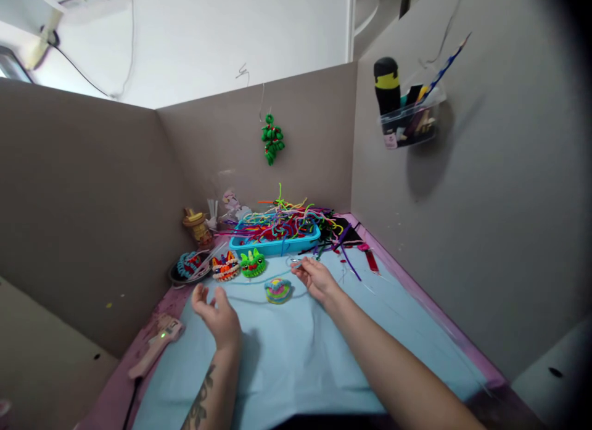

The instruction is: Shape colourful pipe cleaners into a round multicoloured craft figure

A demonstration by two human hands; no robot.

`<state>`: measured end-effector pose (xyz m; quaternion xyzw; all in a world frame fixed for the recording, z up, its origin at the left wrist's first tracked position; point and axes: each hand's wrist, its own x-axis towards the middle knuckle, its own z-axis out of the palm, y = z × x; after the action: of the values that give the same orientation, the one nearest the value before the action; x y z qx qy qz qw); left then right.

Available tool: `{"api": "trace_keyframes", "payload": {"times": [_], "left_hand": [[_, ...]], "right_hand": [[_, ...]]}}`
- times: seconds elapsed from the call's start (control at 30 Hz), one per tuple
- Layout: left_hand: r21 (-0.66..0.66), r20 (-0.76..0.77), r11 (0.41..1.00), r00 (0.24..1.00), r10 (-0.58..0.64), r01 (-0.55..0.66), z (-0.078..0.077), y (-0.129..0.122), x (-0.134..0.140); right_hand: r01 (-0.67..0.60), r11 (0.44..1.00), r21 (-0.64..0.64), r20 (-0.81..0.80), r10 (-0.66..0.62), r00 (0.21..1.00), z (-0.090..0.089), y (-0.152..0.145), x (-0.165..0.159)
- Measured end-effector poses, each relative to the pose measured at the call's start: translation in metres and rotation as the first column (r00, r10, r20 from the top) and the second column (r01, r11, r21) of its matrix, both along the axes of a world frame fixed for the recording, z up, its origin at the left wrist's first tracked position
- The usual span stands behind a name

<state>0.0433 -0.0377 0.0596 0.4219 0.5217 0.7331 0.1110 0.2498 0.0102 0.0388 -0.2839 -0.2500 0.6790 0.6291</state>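
Observation:
My right hand (315,278) is closed in a pinch on a small shiny metal tool (295,262), whose exact kind I cannot make out. To the left, my left hand (217,316) is raised over the cloth, thumb and fingers curved but apart, with nothing visible in them. Between the hands lies a small round piece of coiled fuzzy stems (278,290) in yellow, blue and pink. Thin blue-grey fuzzy stems (259,282) stretch across the cloth behind and beside it. Farther back sit a green fuzzy animal head (253,264) and an orange and white one (226,267).
A blue tray (277,247) heaped with colourful fuzzy stems stands at the back. At left are a dark bowl (174,276), a golden jar (200,228) and a pink corded glue gun (155,350). Grey panels enclose the table; a clear bin (407,126) hangs at right.

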Motion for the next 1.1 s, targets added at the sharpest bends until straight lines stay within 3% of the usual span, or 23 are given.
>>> {"api": "trace_keyframes", "payload": {"times": [0.03, 0.07, 0.1, 0.13, 0.17, 0.23, 0.3, 0.37, 0.4, 0.47, 0.53, 0.6, 0.77, 1.1], "left_hand": [[0.066, -0.271, 0.998, 0.962, 0.021, -0.003, 0.001, -0.004, 0.006], [0.093, -0.528, 0.993, 0.849, -0.016, 0.077, 0.001, -0.007, 0.013], [0.032, -0.733, 0.983, 0.673, -0.101, 0.183, 0.001, -0.008, 0.021], [-0.046, -0.837, 0.976, 0.525, -0.153, 0.212, -0.001, -0.008, 0.027], [-0.091, -0.882, 0.975, 0.439, -0.173, 0.202, -0.003, -0.007, 0.033], [-0.147, -0.897, 0.972, 0.389, -0.208, 0.181, -0.011, -0.003, 0.037], [-0.183, -0.885, 0.961, 0.39, -0.254, 0.209, -0.019, 0.002, 0.036], [-0.225, -0.851, 0.938, 0.416, -0.321, 0.263, -0.027, 0.005, 0.031], [-0.239, -0.828, 0.932, 0.445, -0.342, 0.272, -0.029, 0.006, 0.028], [-0.256, -0.787, 0.935, 0.51, -0.349, 0.245, -0.032, 0.006, 0.025], [-0.253, -0.765, 0.947, 0.558, -0.322, 0.199, -0.032, 0.005, 0.025], [-0.249, -0.753, 0.947, 0.575, -0.321, 0.203, -0.03, 0.004, 0.025], [-0.256, -0.689, 0.922, 0.614, -0.386, 0.292, -0.028, 0.002, 0.025], [-0.213, -0.531, 0.905, 0.734, -0.424, 0.369, -0.044, 0.008, 0.019]], "right_hand": [[-0.044, 0.999, 0.022, 0.014, 0.044, 0.999, 0.0, -0.004, -0.006], [-0.095, 0.994, 0.049, 0.033, 0.093, 0.995, 0.001, -0.008, -0.011], [-0.151, 0.986, 0.076, 0.06, 0.146, 0.987, 0.001, -0.012, -0.015], [-0.207, 0.973, 0.099, 0.093, 0.198, 0.976, 0.001, -0.014, -0.018], [-0.259, 0.959, 0.116, 0.134, 0.243, 0.961, 0.002, -0.016, -0.019], [-0.323, 0.937, 0.129, 0.245, 0.286, 0.927, 0.002, -0.015, -0.016], [-0.293, 0.946, 0.137, 0.403, 0.217, 0.889, 0.001, -0.008, -0.004], [-0.129, 0.976, 0.178, 0.605, -0.005, 0.796, -0.002, 0.003, 0.014], [0.001, 0.977, 0.213, 0.716, -0.157, 0.68, -0.004, 0.008, 0.023], [0.171, 0.935, 0.31, 0.88, -0.35, 0.322, -0.011, 0.016, 0.037], [0.142, 0.939, 0.314, 0.945, -0.323, 0.046, -0.017, 0.019, 0.043], [0.06, 0.966, 0.251, 0.964, -0.244, -0.101, -0.022, 0.02, 0.041], [0.07, 0.976, 0.205, 0.949, -0.181, -0.258, -0.028, 0.02, 0.028], [0.055, 0.945, 0.322, 0.92, -0.299, -0.254, -0.039, 0.022, 0.031]]}}
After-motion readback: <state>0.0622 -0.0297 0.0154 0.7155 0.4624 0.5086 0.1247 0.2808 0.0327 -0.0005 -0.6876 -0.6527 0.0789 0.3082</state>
